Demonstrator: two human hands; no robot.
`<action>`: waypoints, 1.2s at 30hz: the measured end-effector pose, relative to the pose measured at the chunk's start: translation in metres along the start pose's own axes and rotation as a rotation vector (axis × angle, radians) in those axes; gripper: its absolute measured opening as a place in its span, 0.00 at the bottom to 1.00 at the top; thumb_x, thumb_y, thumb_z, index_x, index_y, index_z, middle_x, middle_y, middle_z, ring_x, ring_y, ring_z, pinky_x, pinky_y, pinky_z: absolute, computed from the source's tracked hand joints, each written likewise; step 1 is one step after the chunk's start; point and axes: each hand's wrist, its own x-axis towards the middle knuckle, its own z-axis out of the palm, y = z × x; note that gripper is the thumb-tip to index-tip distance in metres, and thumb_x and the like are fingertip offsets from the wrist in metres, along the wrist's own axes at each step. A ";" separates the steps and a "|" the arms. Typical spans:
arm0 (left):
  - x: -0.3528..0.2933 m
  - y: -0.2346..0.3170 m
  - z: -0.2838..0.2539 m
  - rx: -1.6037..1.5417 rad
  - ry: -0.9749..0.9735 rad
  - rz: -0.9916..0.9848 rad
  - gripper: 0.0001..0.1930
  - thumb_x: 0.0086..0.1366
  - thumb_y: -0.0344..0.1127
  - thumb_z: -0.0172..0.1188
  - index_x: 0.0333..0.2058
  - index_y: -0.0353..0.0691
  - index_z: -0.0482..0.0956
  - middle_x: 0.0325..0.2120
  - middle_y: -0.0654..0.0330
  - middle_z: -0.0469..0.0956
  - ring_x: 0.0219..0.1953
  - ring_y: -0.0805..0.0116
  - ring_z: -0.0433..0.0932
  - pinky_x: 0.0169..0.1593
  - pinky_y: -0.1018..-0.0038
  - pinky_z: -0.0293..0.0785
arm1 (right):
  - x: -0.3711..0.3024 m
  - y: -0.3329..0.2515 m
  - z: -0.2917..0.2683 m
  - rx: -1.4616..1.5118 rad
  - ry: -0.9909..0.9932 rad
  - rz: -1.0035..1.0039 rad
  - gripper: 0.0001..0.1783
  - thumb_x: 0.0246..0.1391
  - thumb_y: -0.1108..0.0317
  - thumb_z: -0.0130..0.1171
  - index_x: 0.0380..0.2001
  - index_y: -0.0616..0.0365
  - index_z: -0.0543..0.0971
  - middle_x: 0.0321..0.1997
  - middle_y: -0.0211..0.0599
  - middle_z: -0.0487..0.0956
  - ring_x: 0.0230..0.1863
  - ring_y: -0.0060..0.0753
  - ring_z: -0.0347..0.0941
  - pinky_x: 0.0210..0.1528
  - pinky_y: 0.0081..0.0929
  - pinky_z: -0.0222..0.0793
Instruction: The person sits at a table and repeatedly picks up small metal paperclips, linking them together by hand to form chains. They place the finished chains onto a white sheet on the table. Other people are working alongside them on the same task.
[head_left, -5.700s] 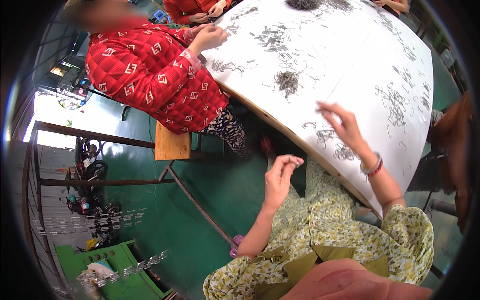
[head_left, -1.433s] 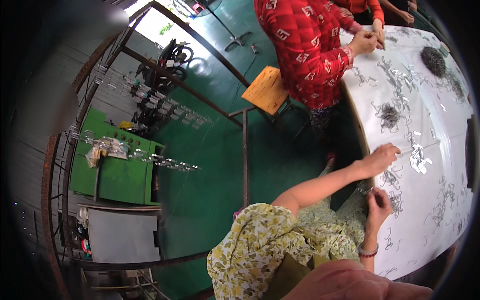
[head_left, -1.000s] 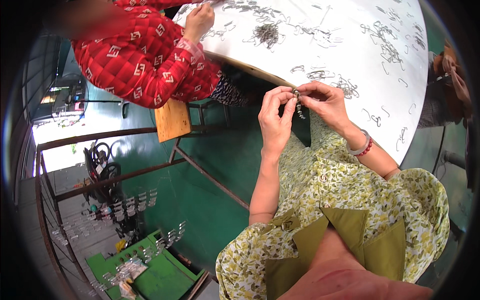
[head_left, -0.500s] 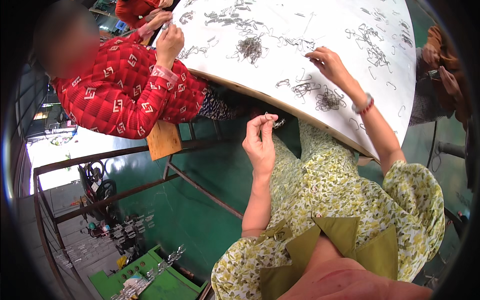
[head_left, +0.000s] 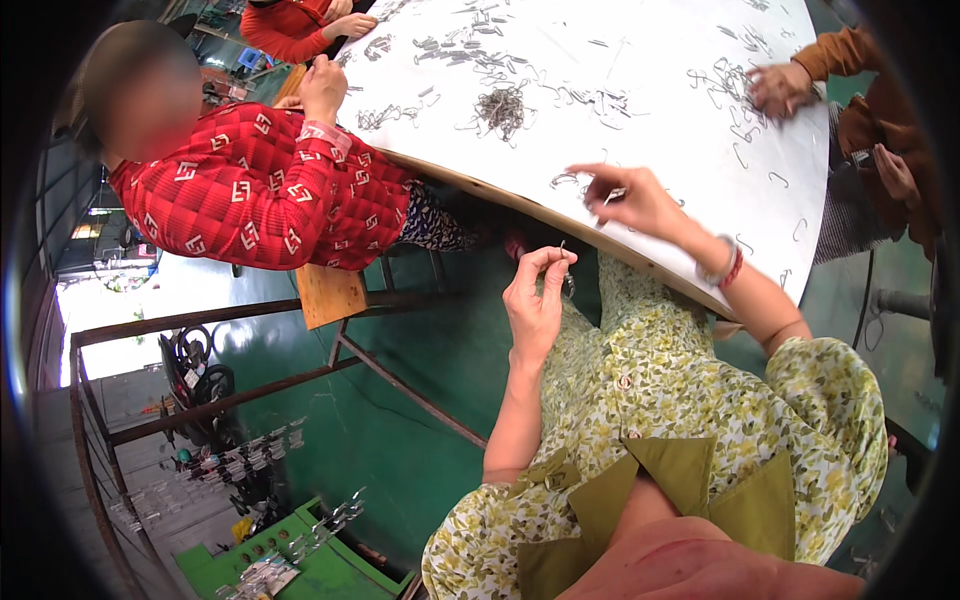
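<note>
Just off the table's near edge, my left hand (head_left: 535,305) pinches a thin metal hook (head_left: 563,246) between thumb and fingertips, its tip sticking up. Shiny metal bits (head_left: 570,286) show just behind those fingers; whether they join the hook I cannot tell. My right hand (head_left: 640,208) is over the white tabletop (head_left: 480,160) close to its edge, slightly blurred, with index finger stretched out and thumb apart. Loose wire hooks (head_left: 566,181) lie by its fingertips, and the hand partly covers others. A tangled heap of hooks (head_left: 500,112) sits farther in.
More metal pieces (head_left: 460,45) are scattered across the table. At left sits a person in a red patterned top (head_left: 240,190); beyond is a red sleeve (head_left: 285,30). Another person's hand (head_left: 782,90) reaches onto the table from the right. A metal frame (head_left: 200,400) stands lower left.
My right hand has come back toward me, nearer the table edge, its fingers spreading. My left hand has shifted slightly right and down. The right-hand co-worker's hand has reached onto the table.
</note>
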 end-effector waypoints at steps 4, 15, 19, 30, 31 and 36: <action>-0.001 0.006 0.000 0.180 -0.036 -0.025 0.06 0.65 0.28 0.55 0.37 0.32 0.73 0.32 0.61 0.78 0.34 0.76 0.76 0.41 0.80 0.72 | -0.027 -0.034 0.032 0.277 0.092 0.003 0.20 0.45 0.81 0.57 0.45 0.61 0.78 0.27 0.29 0.78 0.29 0.14 0.73 0.35 0.15 0.73; 0.002 -0.010 0.017 0.064 0.133 0.004 0.10 0.66 0.26 0.51 0.45 0.32 0.70 0.43 0.54 0.75 0.44 0.69 0.75 0.46 0.74 0.71 | -0.036 -0.031 0.036 0.541 0.199 0.188 0.12 0.45 0.81 0.59 0.36 0.63 0.80 0.30 0.30 0.78 0.32 0.14 0.72 0.36 0.16 0.71; 0.077 -0.013 0.026 0.216 0.035 -0.040 0.08 0.65 0.25 0.50 0.42 0.31 0.75 0.38 0.57 0.76 0.39 0.70 0.75 0.42 0.76 0.71 | -0.039 -0.023 0.035 0.490 0.220 0.136 0.12 0.39 0.78 0.60 0.32 0.61 0.82 0.23 0.28 0.76 0.25 0.16 0.71 0.31 0.16 0.69; 0.237 -0.082 0.172 0.928 -0.527 0.541 0.04 0.53 0.32 0.63 0.27 0.40 0.81 0.28 0.57 0.71 0.38 0.59 0.70 0.40 0.66 0.69 | -0.059 -0.033 0.049 0.670 0.127 0.178 0.13 0.40 0.78 0.60 0.34 0.62 0.81 0.26 0.32 0.78 0.26 0.18 0.73 0.31 0.18 0.71; 0.237 -0.078 0.172 0.862 -0.509 0.529 0.04 0.53 0.32 0.63 0.27 0.40 0.81 0.28 0.57 0.72 0.38 0.58 0.70 0.41 0.65 0.69 | -0.058 -0.032 0.049 0.666 0.142 0.180 0.13 0.40 0.78 0.60 0.34 0.62 0.81 0.26 0.32 0.78 0.26 0.18 0.73 0.31 0.18 0.71; 0.235 -0.061 0.129 0.591 -0.316 0.330 0.04 0.57 0.31 0.60 0.29 0.38 0.80 0.27 0.56 0.74 0.34 0.63 0.72 0.36 0.68 0.71 | -0.050 -0.030 0.044 0.610 0.175 0.187 0.11 0.41 0.81 0.60 0.32 0.62 0.82 0.27 0.31 0.79 0.28 0.15 0.73 0.31 0.15 0.69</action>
